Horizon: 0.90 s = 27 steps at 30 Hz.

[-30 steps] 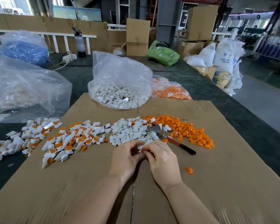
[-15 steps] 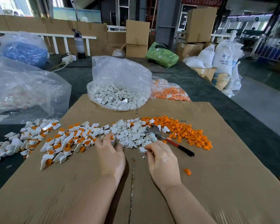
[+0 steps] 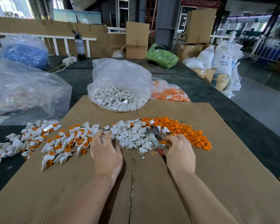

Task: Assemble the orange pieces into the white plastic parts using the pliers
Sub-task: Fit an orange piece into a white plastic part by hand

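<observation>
Your left hand point(image 3: 106, 152) rests open-fingered at the assembled pieces point(image 3: 68, 141). Your right hand point(image 3: 179, 151) grips the pliers point(image 3: 155, 135) beside the white parts point(image 3: 132, 135).

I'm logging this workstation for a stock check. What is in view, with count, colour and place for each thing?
cardboard sheet: one, brown, covering the near table.
assembled parts: one pile, white with orange, left on the sheet.
white plastic parts: one pile, centre.
orange pieces: one pile, right.
pliers: one, metal head, red and black handle, between the white and orange piles.
clear bags: one of white parts, one of orange pieces, behind the sheet.
green bag: one, far table edge.
left hand: on the pile edge, fingers spread.
right hand: at the pliers handle; grip unclear.
</observation>
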Tool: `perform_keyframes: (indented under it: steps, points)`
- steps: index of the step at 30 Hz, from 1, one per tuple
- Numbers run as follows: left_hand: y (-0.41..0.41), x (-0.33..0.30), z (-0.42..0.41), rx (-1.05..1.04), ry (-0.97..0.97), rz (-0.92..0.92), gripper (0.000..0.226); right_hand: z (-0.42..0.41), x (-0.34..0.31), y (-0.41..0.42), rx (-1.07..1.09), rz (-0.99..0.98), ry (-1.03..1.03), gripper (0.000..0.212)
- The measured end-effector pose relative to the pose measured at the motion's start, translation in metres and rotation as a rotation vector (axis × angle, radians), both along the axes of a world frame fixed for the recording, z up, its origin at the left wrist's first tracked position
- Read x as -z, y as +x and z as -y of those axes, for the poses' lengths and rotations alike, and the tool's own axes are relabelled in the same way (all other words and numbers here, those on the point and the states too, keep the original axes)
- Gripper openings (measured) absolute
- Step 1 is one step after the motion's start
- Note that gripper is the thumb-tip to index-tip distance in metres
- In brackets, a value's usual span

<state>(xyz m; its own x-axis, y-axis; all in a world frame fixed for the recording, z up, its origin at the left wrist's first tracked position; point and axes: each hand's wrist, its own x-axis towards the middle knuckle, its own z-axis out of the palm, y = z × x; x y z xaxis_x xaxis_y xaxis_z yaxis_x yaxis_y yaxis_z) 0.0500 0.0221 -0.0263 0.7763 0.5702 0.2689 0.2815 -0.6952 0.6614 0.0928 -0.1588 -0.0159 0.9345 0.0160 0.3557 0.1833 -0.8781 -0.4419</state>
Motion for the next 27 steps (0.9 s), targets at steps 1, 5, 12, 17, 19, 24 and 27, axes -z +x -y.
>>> perform_keyframes:
  steps: [1, 5, 12, 17, 19, 24, 27]
  points:
    - [-0.001, 0.0, 0.002, 0.02, 0.028, 0.045, 0.042, 0.001, -0.002, 0.002, -0.025, -0.036, -0.037, 0.044]
    - [-0.005, 0.001, 0.013, 0.308, 0.202, 0.171, 0.028, 0.0, -0.009, 0.006, -0.092, -0.162, -0.224, 0.057]
    - [0.002, 0.008, 0.026, 0.598, 0.203, 0.07, 0.033, -0.002, -0.008, 0.007, -0.098, -0.152, -0.3, 0.029]
    - [0.007, 0.008, 0.026, 0.561, 0.162, 0.027, 0.016, 0.0, -0.006, 0.008, -0.111, -0.098, -0.322, 0.019]
    - [0.007, 0.007, 0.025, 0.549, 0.14, 0.015, 0.014, -0.001, -0.006, 0.008, -0.114, -0.084, -0.312, 0.024]
    - [0.004, 0.007, 0.023, 0.503, 0.099, 0.042, 0.018, -0.001, -0.007, 0.008, -0.135, -0.117, -0.352, 0.037]
    - [0.003, 0.007, 0.023, 0.505, 0.116, 0.008, 0.032, -0.001, -0.008, 0.008, -0.113, -0.138, -0.388, 0.023]
